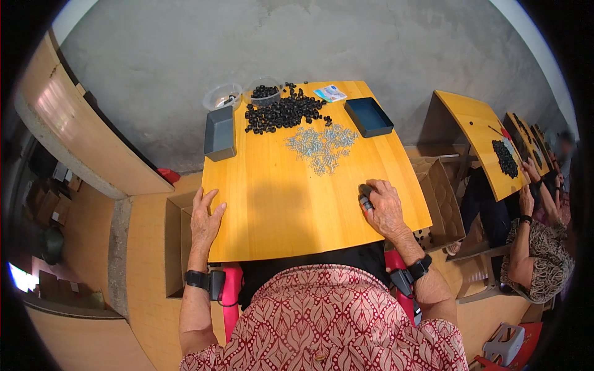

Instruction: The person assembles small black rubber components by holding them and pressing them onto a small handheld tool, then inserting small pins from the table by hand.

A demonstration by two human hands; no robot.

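Note:
My left hand (207, 217) rests on the left edge of the yellow wooden table (260, 216), open, thumb and fingers apart and nothing in it. On the right side of the tabletop lies my right hand (386, 209), its fingers loosely bent and dark coverings on the thumb and a finger. I see nothing held in it. Beyond the hands is a loose pile of small silvery screws (322, 145). Behind that spreads a heap of small black knob-like parts (284, 111). Neither hand touches these piles.
A grey tray (219, 133) stands at the far left and a dark blue-black tray (369, 117) at the far right. Two clear tubs, one with black parts (265, 93), sit at the back. Cardboard boxes (442, 198) flank the table. Another person (538, 253) works at the right.

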